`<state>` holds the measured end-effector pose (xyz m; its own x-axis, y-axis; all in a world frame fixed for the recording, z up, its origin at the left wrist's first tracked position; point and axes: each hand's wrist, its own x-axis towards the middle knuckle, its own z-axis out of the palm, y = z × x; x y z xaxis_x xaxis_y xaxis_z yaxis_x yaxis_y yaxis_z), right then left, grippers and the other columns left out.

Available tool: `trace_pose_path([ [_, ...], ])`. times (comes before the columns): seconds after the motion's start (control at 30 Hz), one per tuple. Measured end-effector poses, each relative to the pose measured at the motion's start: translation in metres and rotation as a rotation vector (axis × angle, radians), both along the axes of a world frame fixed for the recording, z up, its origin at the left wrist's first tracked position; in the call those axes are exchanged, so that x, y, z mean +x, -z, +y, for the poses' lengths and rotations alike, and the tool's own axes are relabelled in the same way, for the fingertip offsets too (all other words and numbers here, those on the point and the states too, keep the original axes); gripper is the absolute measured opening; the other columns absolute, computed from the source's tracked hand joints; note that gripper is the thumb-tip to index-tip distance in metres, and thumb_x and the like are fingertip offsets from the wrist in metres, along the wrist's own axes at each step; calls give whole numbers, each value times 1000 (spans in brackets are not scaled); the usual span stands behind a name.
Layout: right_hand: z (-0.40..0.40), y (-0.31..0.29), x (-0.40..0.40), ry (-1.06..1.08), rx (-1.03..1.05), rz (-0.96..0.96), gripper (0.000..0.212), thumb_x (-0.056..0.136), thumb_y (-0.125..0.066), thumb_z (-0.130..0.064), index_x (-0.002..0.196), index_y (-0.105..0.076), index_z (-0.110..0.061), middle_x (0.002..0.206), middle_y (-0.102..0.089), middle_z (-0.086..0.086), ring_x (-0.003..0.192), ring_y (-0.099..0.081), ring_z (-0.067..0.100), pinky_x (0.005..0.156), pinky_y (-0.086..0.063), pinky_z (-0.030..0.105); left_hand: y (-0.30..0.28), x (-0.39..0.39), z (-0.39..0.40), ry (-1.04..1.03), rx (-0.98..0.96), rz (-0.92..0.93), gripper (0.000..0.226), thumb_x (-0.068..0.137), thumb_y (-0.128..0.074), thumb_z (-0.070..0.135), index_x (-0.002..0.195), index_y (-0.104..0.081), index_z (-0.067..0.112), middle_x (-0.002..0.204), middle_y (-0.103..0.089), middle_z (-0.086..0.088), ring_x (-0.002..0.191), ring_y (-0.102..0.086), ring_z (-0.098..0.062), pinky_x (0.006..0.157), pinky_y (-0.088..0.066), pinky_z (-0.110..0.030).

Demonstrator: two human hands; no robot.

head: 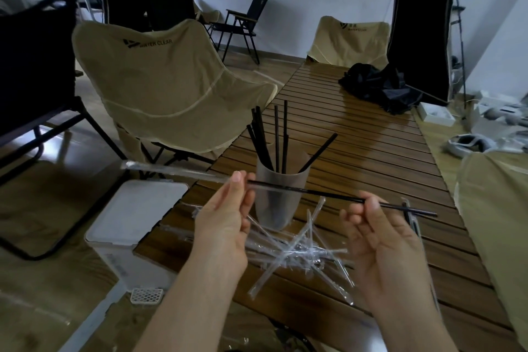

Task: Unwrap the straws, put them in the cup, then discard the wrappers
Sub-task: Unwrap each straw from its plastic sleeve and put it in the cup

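A black straw (328, 194) is held level in front of the translucent cup (275, 197). My right hand (383, 240) pinches its bare right part, and the tip sticks out to the right. My left hand (225, 217) pinches the clear wrapper (171, 171), which still covers the straw's left end and trails off to the left. Several unwrapped black straws (276, 140) stand in the cup. A heap of clear plastic wrappers (294, 248) lies on the slatted wooden table (371, 163) in front of the cup; whether any still hold straws I cannot tell.
A white lidded bin (137, 208) stands on the floor left of the table. A beige folding chair (160, 88) is behind it, another beige chair edge (497, 208) at the right. A black cloth bundle (377, 86) lies on the table's far end.
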<state>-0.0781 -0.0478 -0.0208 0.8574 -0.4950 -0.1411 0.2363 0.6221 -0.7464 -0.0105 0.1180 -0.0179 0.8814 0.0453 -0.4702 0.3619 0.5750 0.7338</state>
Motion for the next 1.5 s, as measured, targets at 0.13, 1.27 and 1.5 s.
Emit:
trace_pose_path([
  [0.13, -8, -17, -1, 168, -141, -128, 13, 87, -56, -13, 82, -68, -12, 73, -65, -1, 70, -60, 9, 71, -53, 18, 3, 7, 11, -52, 22, 53, 30, 72, -70, 35, 98, -72, 21, 86, -76, 7, 69, -62, -1, 56, -36, -18],
  [1.27, -65, 70, -3, -200, -1643, 1434, 27, 95, -38, -27, 121, -41, -19, 134, -39, 17, 121, -42, 40, 99, -36, 47, 21, -31, -38, 837, 914, -292, 21, 98, -50, 26, 114, -63, 29, 115, -64, 8, 102, -59, -6, 79, -45, -19],
  [1.5, -73, 74, -6, -28, -1766, 1197, 21, 90, -48, -5, 110, -56, -5, 115, -46, 15, 102, -50, 35, 84, -46, 39, 39, -34, -48, 782, 1229, -590, 20, 98, -49, 29, 115, -58, 34, 112, -61, 13, 97, -57, 0, 84, -50, -18],
])
